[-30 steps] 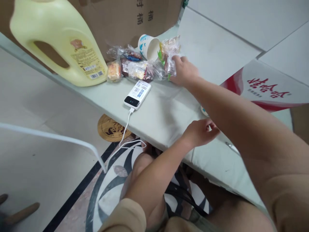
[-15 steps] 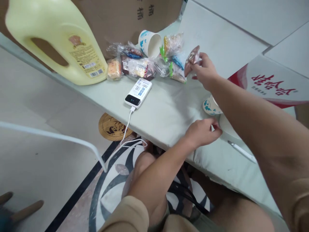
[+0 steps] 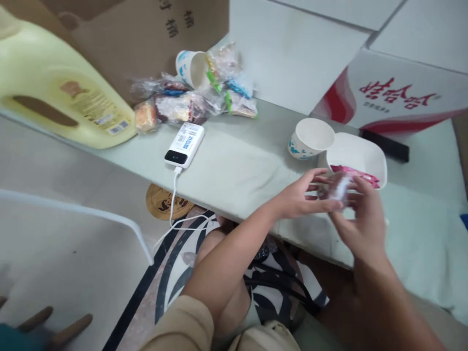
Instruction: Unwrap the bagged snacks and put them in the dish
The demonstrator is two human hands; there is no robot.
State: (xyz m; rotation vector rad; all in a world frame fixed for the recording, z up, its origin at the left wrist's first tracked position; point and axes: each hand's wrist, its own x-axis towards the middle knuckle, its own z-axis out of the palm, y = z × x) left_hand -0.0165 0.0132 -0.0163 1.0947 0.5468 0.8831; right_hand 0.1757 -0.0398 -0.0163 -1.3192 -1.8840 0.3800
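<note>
Both my hands meet over the front edge of the pale table (image 3: 234,170), holding one small wrapped snack (image 3: 338,186) between them. My left hand (image 3: 302,197) pinches its left side and my right hand (image 3: 360,219) grips its right side; the wrapper is blurred by motion. Just behind the hands stands a white bowl (image 3: 356,156) with pink wrappers (image 3: 356,174) inside. A blue-patterned paper cup (image 3: 309,139) stands upright next to the bowl. A heap of wrapped snacks (image 3: 193,100) lies at the back of the table.
A white power bank (image 3: 185,145) with a dangling cable lies near the snacks. A large yellow jug (image 3: 54,97) lies at the left, a brown carton (image 3: 139,34) behind it. A tipped paper cup (image 3: 190,68) rests on the heap. A red-and-white box (image 3: 398,97) sits at the right.
My right hand took a wrapped snack from the heap and brought it back to the front edge. My left hand rose to grip it too. The view swung right, showing the bowl and cup.
</note>
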